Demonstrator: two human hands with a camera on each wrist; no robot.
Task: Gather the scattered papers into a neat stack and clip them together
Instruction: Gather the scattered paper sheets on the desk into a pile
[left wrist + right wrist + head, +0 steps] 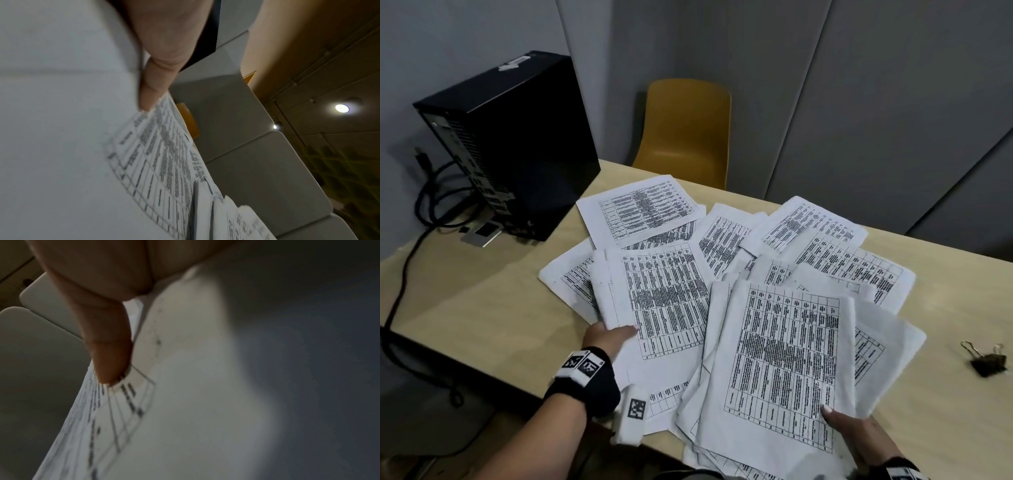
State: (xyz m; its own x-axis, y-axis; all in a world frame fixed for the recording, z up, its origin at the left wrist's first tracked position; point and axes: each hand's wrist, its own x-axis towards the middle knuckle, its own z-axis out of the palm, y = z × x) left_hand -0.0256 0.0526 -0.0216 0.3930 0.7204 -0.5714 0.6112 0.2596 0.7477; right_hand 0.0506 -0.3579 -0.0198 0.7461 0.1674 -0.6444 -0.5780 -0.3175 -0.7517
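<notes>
Many white sheets printed with tables (722, 246) lie scattered and overlapping across the wooden table (482, 308). My left hand (609, 337) grips a bundle of sheets (664, 301) at its lower left, thumb on top, fingers hidden beneath; the left wrist view shows that thumb (152, 91) pressed on the printed sheets (160, 162). My right hand (849, 428) pinches another bundle (780, 363) at its lower right corner, thumb on top; the right wrist view shows the thumb (109, 353) on the paper (185, 402). Black binder clips (988, 359) lie on the table at the far right.
A black computer tower (513, 144) stands at the table's back left with cables (431, 198) trailing off the left edge. A yellow chair (685, 130) sits behind the table. A small tag with a printed marker (635, 409) lies by my left wrist.
</notes>
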